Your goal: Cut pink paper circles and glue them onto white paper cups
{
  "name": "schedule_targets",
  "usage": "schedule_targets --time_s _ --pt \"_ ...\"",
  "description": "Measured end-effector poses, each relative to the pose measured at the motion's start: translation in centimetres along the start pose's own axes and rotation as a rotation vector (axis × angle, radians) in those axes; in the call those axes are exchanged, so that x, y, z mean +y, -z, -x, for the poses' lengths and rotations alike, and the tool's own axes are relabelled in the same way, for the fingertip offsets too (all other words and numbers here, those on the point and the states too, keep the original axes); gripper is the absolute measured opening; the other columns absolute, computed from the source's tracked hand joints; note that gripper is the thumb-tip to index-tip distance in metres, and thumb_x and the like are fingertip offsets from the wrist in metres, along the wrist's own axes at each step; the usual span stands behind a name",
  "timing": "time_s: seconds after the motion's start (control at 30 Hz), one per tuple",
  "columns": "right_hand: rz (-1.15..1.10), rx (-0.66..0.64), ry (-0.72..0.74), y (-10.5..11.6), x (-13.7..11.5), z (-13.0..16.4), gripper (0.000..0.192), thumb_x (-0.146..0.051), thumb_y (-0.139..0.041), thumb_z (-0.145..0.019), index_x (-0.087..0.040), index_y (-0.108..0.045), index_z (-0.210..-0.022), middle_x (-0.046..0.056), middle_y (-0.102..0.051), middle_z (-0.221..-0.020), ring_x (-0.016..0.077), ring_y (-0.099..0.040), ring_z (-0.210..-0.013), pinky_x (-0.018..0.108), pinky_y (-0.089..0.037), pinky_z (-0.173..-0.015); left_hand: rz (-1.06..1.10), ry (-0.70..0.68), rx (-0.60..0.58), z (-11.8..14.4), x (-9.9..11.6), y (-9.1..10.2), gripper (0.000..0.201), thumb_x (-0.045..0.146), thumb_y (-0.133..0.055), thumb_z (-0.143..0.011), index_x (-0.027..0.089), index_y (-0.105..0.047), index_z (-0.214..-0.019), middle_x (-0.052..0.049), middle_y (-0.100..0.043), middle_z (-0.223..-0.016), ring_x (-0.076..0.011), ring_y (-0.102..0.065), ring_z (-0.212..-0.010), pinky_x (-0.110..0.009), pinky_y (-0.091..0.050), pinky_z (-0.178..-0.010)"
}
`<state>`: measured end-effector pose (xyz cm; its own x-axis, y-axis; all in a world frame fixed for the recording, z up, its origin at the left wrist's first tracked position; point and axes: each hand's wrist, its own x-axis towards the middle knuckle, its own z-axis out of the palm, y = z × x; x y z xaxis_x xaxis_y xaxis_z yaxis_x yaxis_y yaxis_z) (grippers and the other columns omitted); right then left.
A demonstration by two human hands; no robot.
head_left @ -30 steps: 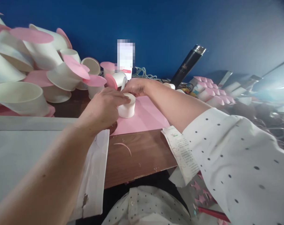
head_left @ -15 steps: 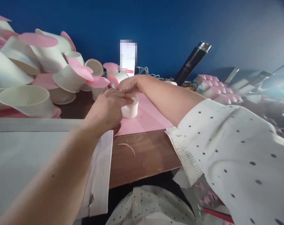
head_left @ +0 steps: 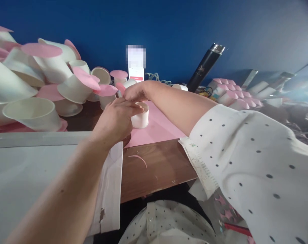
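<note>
A small white paper cup (head_left: pixel 141 119) stands on a sheet of pink paper (head_left: pixel 161 125) at the table's middle. My left hand (head_left: pixel 115 118) grips it from the left, fingers laid over its top edge. Behind the cup, my right hand (head_left: pixel 136 92) reaches across with a bent wrist and curled fingers, close to the left hand's fingertips. Its fingertips are mostly covered by my left hand, so anything it holds is out of sight. A thin curved pink paper strip (head_left: pixel 139 159) lies on the brown tabletop (head_left: pixel 156 169) nearer to me.
White paper cups (head_left: pixel 52 66) with pink paper discs are piled at the left. A grey-white box (head_left: pixel 42 162) covers the front left. Behind stand a lit phone (head_left: pixel 136 64) and a leaning black bottle (head_left: pixel 204 67). Small pink-topped pieces (head_left: pixel 235 93) sit at the right.
My right hand has shifted slightly left behind the cup. The left hand keeps its hold on the cup, which stays in place on the pink paper. The view has tilted a little.
</note>
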<state>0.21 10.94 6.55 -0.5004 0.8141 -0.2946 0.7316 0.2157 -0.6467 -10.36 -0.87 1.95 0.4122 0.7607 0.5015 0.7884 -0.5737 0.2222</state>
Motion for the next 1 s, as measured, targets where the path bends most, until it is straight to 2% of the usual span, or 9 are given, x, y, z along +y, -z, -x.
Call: schedule_targets --time_s 0.1,0.13,0.23,0.37,0.5,0.6,0.8,0.9,1.0 --pt "0.138 -0.198 -0.021 0.2 0.0 -0.2 0.007 -0.01 -0.071 -0.069 -0.008 -0.065 -0.069 0.001 -0.057 -0.081 0.0244 -0.062 -0.096 0.03 -0.055 -0.076 0.001 0.002 -0.004 0.0 0.1 0.0 0.05 0.003 -0.046 -0.075 0.027 -0.07 -0.111 0.001 -0.069 -0.116 -0.0229 -0.057 -0.107 -0.04 -0.046 -0.096" --pt "0.168 -0.213 -0.025 0.2 0.0 -0.2 0.008 -0.012 -0.071 -0.07 -0.008 -0.064 -0.069 0.002 -0.057 -0.081 0.0247 -0.062 -0.095 0.029 -0.055 -0.074 -0.001 0.0 -0.006 0.0 0.1 0.0 0.049 0.004 -0.046 -0.076 0.027 -0.07 -0.111 0.002 -0.069 -0.116 -0.0227 -0.058 -0.107 -0.039 -0.046 -0.096" --pt "0.163 -0.174 -0.039 0.4 0.5 -0.4 0.012 -0.016 -0.072 -0.069 -0.009 -0.063 -0.066 0.002 -0.056 -0.077 0.0239 -0.063 -0.09 0.026 -0.054 -0.068 0.005 0.005 -0.011 0.1 0.0 0.1 0.047 0.006 -0.046 -0.077 0.03 -0.069 -0.111 0.003 -0.069 -0.116 -0.0225 -0.058 -0.107 -0.038 -0.047 -0.095" --pt "0.132 -0.111 -0.052 0.9 1.6 -0.4 0.019 -0.02 -0.076 -0.065 -0.013 -0.06 -0.059 0.001 -0.053 -0.065 0.0189 -0.061 -0.074 0.023 -0.048 -0.056 0.06 -0.008 0.029 0.2 -0.3 -0.2 0.047 0.008 -0.045 -0.078 0.032 -0.07 -0.109 0.002 -0.07 -0.113 -0.0234 -0.058 -0.106 -0.04 -0.047 -0.095" --pt "0.116 -0.036 -0.048 1.3 2.6 0.7 0.026 -0.02 -0.074 -0.066 -0.016 -0.054 -0.049 -0.002 -0.044 -0.051 0.0122 -0.051 -0.055 0.022 -0.039 -0.046 0.116 -0.018 0.065 0.2 -0.5 -0.5 0.048 0.008 -0.044 -0.077 0.035 -0.07 -0.106 0.003 -0.071 -0.109 -0.0242 -0.059 -0.107 -0.041 -0.047 -0.096" --pt "0.036 0.014 -0.019 1.5 3.6 2.1 0.027 -0.019 -0.072 -0.068 -0.018 -0.053 -0.049 -0.003 -0.042 -0.047 0.01 -0.045 -0.048 0.023 -0.036 -0.045 0.101 -0.006 0.04 0.2 -0.3 -0.2 0.049 0.008 -0.043 -0.076 0.033 -0.07 -0.109 0.003 -0.071 -0.112 -0.0233 -0.058 -0.109 -0.039 -0.047 -0.096" --pt "-0.126 0.165 0.061 1.3 6.7 4.0 0.022 -0.024 -0.075 -0.065 -0.018 -0.056 -0.055 -0.003 -0.051 -0.051 0.0097 -0.045 -0.048 0.023 -0.035 -0.046 0.07 -0.023 0.009 0.1 0.5 0.5 0.045 0.012 -0.041 -0.08 0.024 -0.07 -0.112 -0.002 -0.07 -0.114 -0.0236 -0.059 -0.104 -0.039 -0.048 -0.092" --pt "-0.173 0.251 0.05 1.3 7.9 5.3 0.014 -0.024 -0.075 -0.064 -0.016 -0.064 -0.064 0.001 -0.062 -0.061 0.0111 -0.053 -0.056 0.023 -0.04 -0.052 0.075 -0.031 0.037 0.2 0.5 0.5 0.04 0.013 -0.043 -0.081 0.023 -0.071 -0.108 -0.004 -0.071 -0.111 -0.024 -0.06 -0.102 -0.04 -0.048 -0.091" --pt "-0.156 0.294 0.069 1.1 8.7 7.1 0.016 -0.024 -0.075 -0.063 -0.013 -0.071 -0.074 0.006 -0.069 -0.072 0.015 -0.061 -0.066 0.025 -0.045 -0.059 0.072 -0.034 0.05 0.2 0.3 0.2 0.04 0.011 -0.044 -0.081 0.023 -0.072 -0.107 -0.003 -0.071 -0.111 -0.0233 -0.061 -0.103 -0.039 -0.048 -0.092"
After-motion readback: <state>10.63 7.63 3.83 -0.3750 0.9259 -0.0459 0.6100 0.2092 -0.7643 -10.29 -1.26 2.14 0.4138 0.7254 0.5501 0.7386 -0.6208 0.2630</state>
